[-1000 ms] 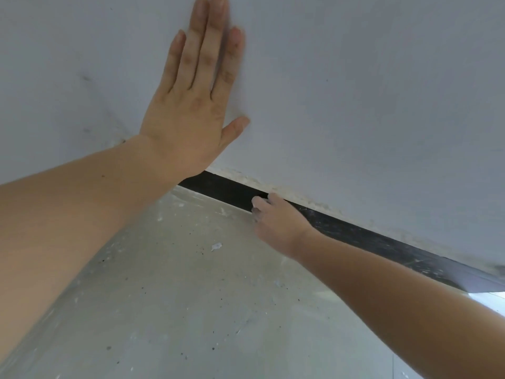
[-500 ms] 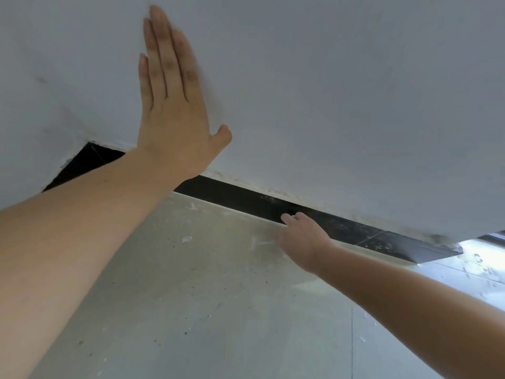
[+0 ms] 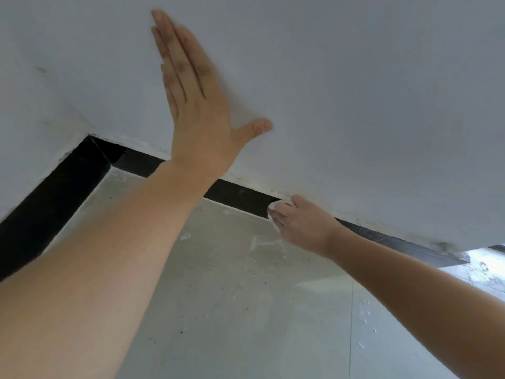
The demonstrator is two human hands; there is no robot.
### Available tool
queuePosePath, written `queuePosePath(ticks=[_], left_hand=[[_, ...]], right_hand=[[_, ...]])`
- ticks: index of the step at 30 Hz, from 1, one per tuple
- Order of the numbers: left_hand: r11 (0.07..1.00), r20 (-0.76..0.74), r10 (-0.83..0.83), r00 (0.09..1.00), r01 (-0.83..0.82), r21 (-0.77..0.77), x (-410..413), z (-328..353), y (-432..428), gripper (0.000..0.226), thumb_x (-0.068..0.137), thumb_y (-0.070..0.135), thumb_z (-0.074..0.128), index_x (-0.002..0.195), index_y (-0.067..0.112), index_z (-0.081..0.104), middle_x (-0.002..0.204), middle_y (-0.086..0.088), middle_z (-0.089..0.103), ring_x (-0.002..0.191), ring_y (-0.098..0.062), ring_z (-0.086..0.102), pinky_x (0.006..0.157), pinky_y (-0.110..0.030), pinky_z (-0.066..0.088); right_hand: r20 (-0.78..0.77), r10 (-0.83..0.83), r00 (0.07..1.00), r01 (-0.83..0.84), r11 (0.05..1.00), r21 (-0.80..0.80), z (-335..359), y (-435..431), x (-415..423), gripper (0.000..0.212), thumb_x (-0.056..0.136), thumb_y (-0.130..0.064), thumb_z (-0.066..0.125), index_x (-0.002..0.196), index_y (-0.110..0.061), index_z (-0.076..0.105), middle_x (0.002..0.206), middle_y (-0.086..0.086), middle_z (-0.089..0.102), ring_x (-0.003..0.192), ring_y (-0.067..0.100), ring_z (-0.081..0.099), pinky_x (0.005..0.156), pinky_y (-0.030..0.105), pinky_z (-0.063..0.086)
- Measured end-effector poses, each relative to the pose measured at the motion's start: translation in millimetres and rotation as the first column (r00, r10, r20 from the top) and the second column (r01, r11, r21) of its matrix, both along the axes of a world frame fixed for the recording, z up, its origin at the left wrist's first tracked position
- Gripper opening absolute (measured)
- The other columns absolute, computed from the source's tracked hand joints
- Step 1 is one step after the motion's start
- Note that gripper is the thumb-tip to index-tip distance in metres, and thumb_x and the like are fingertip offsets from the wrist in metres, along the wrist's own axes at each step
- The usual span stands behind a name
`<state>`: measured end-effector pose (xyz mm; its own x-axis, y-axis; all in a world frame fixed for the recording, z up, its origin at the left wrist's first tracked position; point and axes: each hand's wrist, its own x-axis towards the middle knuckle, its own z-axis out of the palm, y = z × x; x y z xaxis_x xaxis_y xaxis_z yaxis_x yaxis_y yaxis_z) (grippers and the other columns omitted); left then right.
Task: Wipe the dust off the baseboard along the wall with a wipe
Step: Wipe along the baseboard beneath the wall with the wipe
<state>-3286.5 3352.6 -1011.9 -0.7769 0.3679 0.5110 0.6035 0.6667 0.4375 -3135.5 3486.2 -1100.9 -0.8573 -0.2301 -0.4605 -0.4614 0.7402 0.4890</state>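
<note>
Pressing white wipe (image 3: 276, 207) to black baseboard (image 3: 240, 196), right hand (image 3: 303, 228) gripping; left hand (image 3: 199, 119) flat on wall (image 3: 355, 91).

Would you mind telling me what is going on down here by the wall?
A person is cleaning the black baseboard where the white wall meets the floor. The right hand holds a white wipe against the face of the baseboard. The left hand lies flat on the wall above, fingers straight. The room corner is off to the left of the wipe, and the floor is speckled with dust and pale flecks.
</note>
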Motion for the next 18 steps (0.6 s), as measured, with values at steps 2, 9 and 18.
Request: queuePosePath(ticks=[2, 9, 18], left_hand=[[1.0, 0.004, -0.003, 1.0, 0.003, 0.013, 0.6, 0.6, 0.4, 0.141, 0.064, 0.084, 0.053, 0.143, -0.018, -0.004, 0.15, -0.039, -0.006, 0.143, -0.047, -0.006, 0.12, -0.045, 0.002], [1.0, 0.023, -0.019, 1.0, 0.019, -0.001, 3.6, 4.3, -1.3, 0.137, 0.068, 0.078, 0.056, 0.141, -0.019, -0.008, 0.149, -0.039, -0.011, 0.142, -0.048, -0.01, 0.117, -0.039, -0.006], [0.999, -0.036, -0.018, 0.999, 0.016, -0.044, 0.7, 2.8, -6.3, 0.125, 0.078, 0.075, 0.046, 0.142, -0.019, -0.004, 0.149, -0.041, -0.009, 0.142, -0.048, -0.007, 0.119, -0.042, -0.002]], right_hand=[[-0.015, -0.037, 0.999, 0.038, 0.999, 0.023, 0.5, 12.6, 22.2, 0.034, 0.087, 0.006, 0.048, 0.117, 0.0, 0.061, 0.121, 0.011, 0.058, 0.118, 0.03, 0.038, 0.08, 0.037, 0.035], [0.138, -0.248, 0.959, 0.257, 0.965, -0.047, 11.7, -20.6, 36.4, 0.016, 0.088, -0.008, 0.059, 0.103, -0.011, 0.065, 0.096, 0.003, 0.063, 0.098, 0.023, 0.039, 0.077, 0.033, 0.031], [-0.161, 0.034, 0.986, -0.063, 0.982, -0.178, 5.0, -67.3, -61.1, 0.009, 0.074, -0.019, 0.069, 0.081, -0.02, 0.076, 0.081, -0.007, 0.071, 0.103, 0.018, 0.056, 0.085, 0.027, 0.042]])
